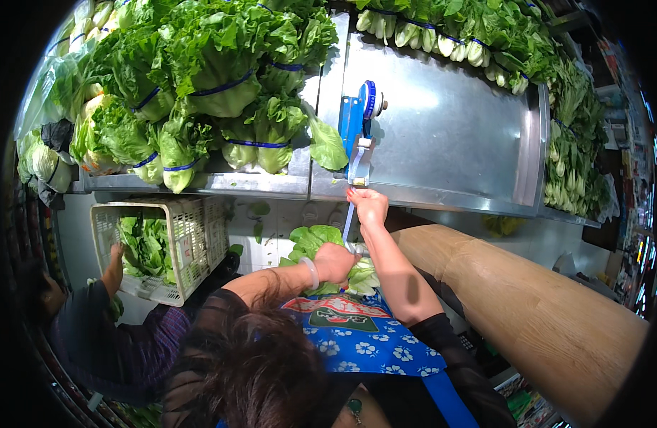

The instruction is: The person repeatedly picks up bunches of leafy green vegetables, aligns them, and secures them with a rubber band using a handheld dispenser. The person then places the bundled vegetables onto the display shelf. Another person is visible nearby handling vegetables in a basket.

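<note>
My left hand (pixel 332 263), with a pale bangle at its wrist, grips a bunch of leafy greens (pixel 363 277) against my apron. My right hand (pixel 369 205) pinches a strip of tape (pixel 348 222) just below the blue tape dispenser (pixel 348 125). From the dispenser the strip runs down to the bunch. A roll of blue tape (pixel 370 99) sits at the dispenser's top. The lower side of the bunch is partly hidden by my left hand and forearm. A loose green leaf (pixel 328 143) lies left of the dispenser on the steel counter (pixel 446 128).
Taped lettuce bunches (pixel 221 80) cover the counter's left side; bok choy bunches (pixel 475 51) line its back and right. At lower left a co-worker's hand (pixel 117 251) reaches into a plastic crate (pixel 170 251) of greens. A wide wood-patterned column (pixel 531 299) stands close on the right.
</note>
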Tool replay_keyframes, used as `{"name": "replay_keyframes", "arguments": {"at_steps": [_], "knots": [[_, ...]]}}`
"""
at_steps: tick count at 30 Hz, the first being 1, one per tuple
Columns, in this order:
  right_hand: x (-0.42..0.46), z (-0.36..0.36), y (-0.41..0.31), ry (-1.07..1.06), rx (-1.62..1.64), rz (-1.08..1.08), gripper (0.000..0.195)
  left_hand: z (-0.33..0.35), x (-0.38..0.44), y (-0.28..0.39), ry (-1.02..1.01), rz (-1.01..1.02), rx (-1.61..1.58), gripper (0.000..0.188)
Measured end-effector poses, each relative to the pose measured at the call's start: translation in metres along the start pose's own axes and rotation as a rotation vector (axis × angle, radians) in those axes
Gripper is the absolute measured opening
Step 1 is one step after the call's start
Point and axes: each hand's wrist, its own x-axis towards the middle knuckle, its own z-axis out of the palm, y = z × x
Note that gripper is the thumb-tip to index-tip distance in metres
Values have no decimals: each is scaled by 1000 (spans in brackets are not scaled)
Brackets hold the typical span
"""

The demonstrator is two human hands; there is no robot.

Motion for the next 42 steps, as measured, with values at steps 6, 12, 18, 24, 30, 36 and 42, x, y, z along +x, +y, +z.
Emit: {"name": "replay_keyframes", "arguments": {"at_steps": [6, 12, 18, 24, 30, 36, 42], "knots": [[-37, 16, -88, -160, -116, -497, 8, -7, -47, -3, 450, -139, 282, 53], [-74, 46, -239, -302, 154, -762, 6, -66, -81, -27, 1080, -434, 459, 48], [-86, 47, -243, -275, 14, -845, 6, -69, -48, -65, 1421, -456, 297, 46], [-97, 42, -235, -234, -55, -895, 5, -70, -51, -67, 1532, -422, 277, 48], [-97, 42, -232, -213, -66, -881, 5, -78, -70, -64, 1306, -415, 205, 53], [-106, 42, -230, -202, -157, -956, 5, -69, -63, -79, 1345, -397, -20, 58], [-129, 41, -205, -287, -300, -1177, 10, -80, -55, -104, 1446, -318, -300, 59]]}}
